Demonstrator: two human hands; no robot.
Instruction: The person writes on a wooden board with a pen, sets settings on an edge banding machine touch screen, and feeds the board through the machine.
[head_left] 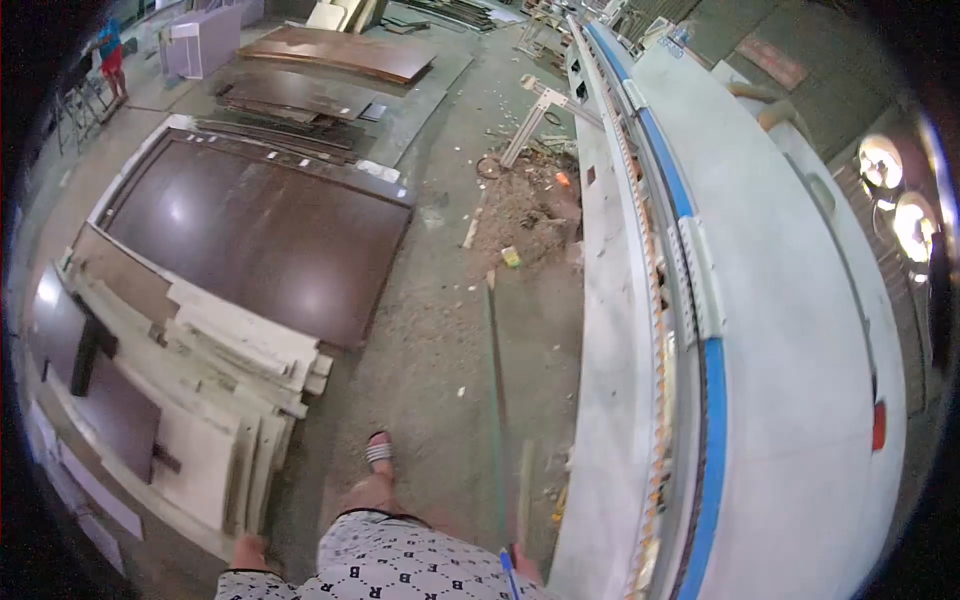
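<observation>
At the bottom edge, my right hand [526,566] shows only in part, blurred, beside the white machine. A slim blue pen [508,572] sticks up from it, and the fingers seem closed around it. My left hand is out of view. Below me are patterned white shorts [385,560] and one foot in a striped sandal [379,451] on the dusty floor. A bare limb [250,550], probably my other leg, shows at lower left beside stacked boards.
A long white machine [800,350] with a blue strip [712,430] runs along the right. Dark brown panels [270,230] and pale boards [245,340] lie stacked at left. Debris [535,215] and a thin strip [495,380] lie on the floor. Another person [110,55] stands far left.
</observation>
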